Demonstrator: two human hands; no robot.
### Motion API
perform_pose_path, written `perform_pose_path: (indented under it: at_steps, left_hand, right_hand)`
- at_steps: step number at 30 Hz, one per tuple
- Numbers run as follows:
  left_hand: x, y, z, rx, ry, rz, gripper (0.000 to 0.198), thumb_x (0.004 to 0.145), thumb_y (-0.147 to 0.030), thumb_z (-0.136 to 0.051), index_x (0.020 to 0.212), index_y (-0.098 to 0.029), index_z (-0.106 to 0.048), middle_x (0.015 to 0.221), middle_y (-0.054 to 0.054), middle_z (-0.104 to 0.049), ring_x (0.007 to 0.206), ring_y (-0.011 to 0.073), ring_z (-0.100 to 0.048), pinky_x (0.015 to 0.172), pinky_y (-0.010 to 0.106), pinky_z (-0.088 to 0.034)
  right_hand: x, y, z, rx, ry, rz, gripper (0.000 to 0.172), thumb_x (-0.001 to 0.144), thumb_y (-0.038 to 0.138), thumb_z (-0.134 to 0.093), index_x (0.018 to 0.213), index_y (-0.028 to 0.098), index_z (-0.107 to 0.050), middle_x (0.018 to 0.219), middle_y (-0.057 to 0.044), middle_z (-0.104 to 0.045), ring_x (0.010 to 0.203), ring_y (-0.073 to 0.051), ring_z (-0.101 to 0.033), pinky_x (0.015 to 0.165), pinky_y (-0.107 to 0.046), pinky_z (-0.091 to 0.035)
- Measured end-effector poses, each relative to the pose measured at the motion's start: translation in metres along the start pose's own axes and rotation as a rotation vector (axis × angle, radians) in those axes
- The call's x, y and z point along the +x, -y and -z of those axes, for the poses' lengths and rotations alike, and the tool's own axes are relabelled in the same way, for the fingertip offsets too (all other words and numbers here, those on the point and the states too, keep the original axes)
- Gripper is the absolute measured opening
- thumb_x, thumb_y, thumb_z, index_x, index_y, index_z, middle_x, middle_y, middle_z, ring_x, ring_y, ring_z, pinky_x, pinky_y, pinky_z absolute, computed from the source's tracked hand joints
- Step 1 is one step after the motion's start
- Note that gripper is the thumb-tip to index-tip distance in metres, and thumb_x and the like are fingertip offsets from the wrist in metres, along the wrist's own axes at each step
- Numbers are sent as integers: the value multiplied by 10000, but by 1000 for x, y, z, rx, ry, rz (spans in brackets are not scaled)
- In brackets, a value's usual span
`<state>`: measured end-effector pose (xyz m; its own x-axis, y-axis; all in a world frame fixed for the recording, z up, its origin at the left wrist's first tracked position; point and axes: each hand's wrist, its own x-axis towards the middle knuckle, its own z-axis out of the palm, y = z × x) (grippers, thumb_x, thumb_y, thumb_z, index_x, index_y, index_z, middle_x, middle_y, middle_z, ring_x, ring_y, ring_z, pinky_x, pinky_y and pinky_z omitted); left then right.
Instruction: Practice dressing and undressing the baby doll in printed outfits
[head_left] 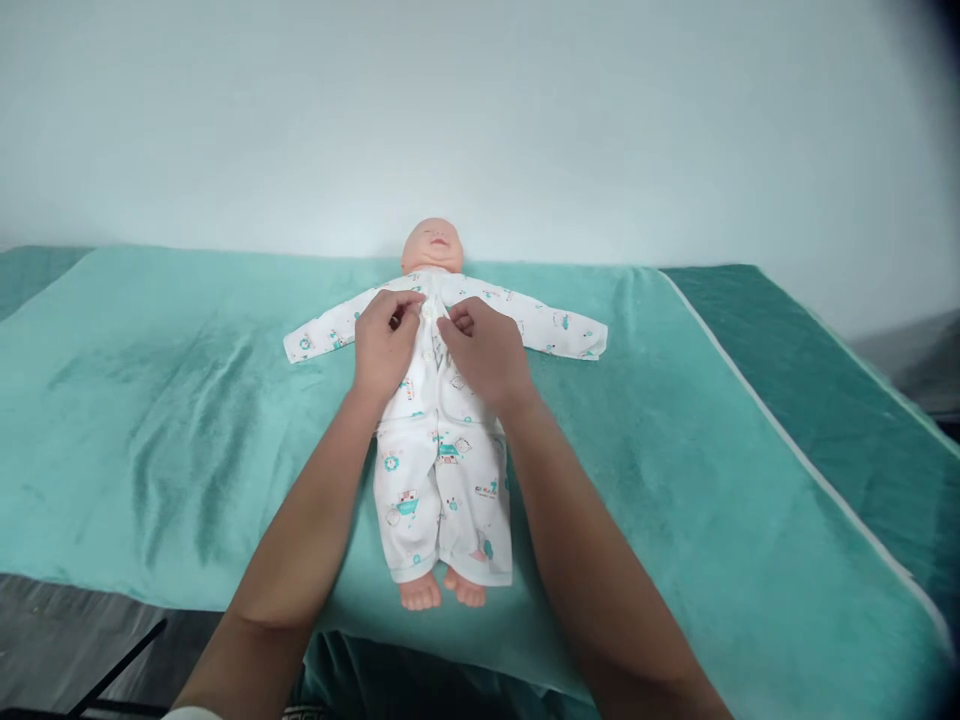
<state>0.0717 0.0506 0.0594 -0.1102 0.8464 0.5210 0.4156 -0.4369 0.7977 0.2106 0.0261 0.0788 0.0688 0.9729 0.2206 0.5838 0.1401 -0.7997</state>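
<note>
A baby doll (433,243) lies on its back with its head at the far side and its bare feet toward me. It wears a white printed shirt (564,330) with the sleeves spread wide, and matching white trousers (474,500). My left hand (386,340) pinches the shirt's front edge at the upper chest. Just across the front opening, my right hand (484,345) has its fingers closed on the other edge. Small pale buttons (428,357) show along the opening between the hands. The fingertips partly hide the cloth they hold.
A light green velvety cloth (225,400) with some wrinkles covers the table, over a darker green cloth (825,360) at the right. A pale wall (480,120) rises behind. Thin black bars (120,665) stand at the lower left, over a grey floor.
</note>
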Motion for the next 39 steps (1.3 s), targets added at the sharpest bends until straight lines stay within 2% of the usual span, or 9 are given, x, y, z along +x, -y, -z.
perform_pose_path:
  at_steps: [6, 11, 16, 18, 22, 25, 30, 34, 39]
  left_hand:
    - [-1, -6, 6, 38, 127, 9, 68, 846, -166, -673, 857, -215, -719, 912, 14, -663, 766, 129, -570, 753, 295, -476]
    - [3, -12, 8, -20, 176, 149, 8, 832, -202, -696, 824, -204, -699, 806, -1, -678, 725, 128, -572, 732, 291, -465]
    - [3, -19, 4, -296, 149, 233, 102, 836, -303, -734, 849, -202, -728, 815, 7, -714, 751, 134, -609, 740, 275, -481]
    - [2, -20, 1, -336, 140, 244, 97, 838, -300, -733, 858, -206, -741, 836, 10, -729, 775, 138, -623, 762, 275, -492]
    - [1, -16, 0, -350, 142, 240, 61, 834, -264, -728, 855, -211, -749, 847, 10, -735, 790, 139, -632, 787, 279, -503]
    - [1, -13, 2, -383, 158, 252, 63, 835, -272, -733, 862, -217, -748, 833, 8, -729, 755, 130, -622, 745, 271, -498]
    - [2, -12, 2, -429, 155, 295, 61, 803, -248, -762, 832, -212, -722, 766, -4, -700, 683, 113, -602, 660, 253, -468]
    - [0, -14, 3, -458, 166, 329, 98, 797, -253, -771, 856, -210, -706, 743, -10, -686, 662, 107, -600, 643, 248, -461]
    - [-1, -17, 5, -431, 196, 346, 193, 763, -267, -811, 909, -211, -699, 781, -5, -707, 728, 124, -643, 704, 260, -491]
  right_hand:
    - [-1, -19, -2, 447, -33, -37, 128, 830, 327, -659, 848, 201, -651, 741, 20, -628, 658, -117, -519, 626, -276, -393]
    - [5, -22, 0, 557, 32, -46, 193, 797, 370, -701, 884, 198, -695, 673, 37, -572, 577, -94, -449, 514, -245, -348]
    - [7, -17, 4, 625, 46, -81, 219, 797, 410, -711, 905, 220, -708, 711, 30, -571, 581, -99, -452, 477, -231, -376]
    - [6, -16, 4, 638, 44, -81, 241, 797, 427, -716, 931, 227, -708, 733, 29, -581, 586, -99, -456, 482, -230, -389]
    - [5, -15, 3, 636, 48, -74, 263, 774, 398, -737, 965, 219, -703, 795, 17, -626, 651, -107, -512, 534, -232, -425]
    - [4, -14, 3, 596, 47, -71, 253, 767, 360, -747, 968, 215, -696, 830, 7, -648, 709, -117, -554, 587, -244, -449]
    - [2, -13, 2, 519, 73, -16, 258, 785, 321, -733, 1004, 210, -656, 788, 29, -635, 694, -114, -567, 643, -267, -466]
    - [-1, -9, 1, 362, 59, 20, 241, 798, 266, -697, 1017, 214, -612, 762, 44, -644, 664, -116, -576, 674, -286, -471]
    - [-4, -2, 0, 146, 27, 70, 193, 804, 204, -641, 988, 229, -589, 734, 46, -652, 681, -144, -604, 703, -309, -469]
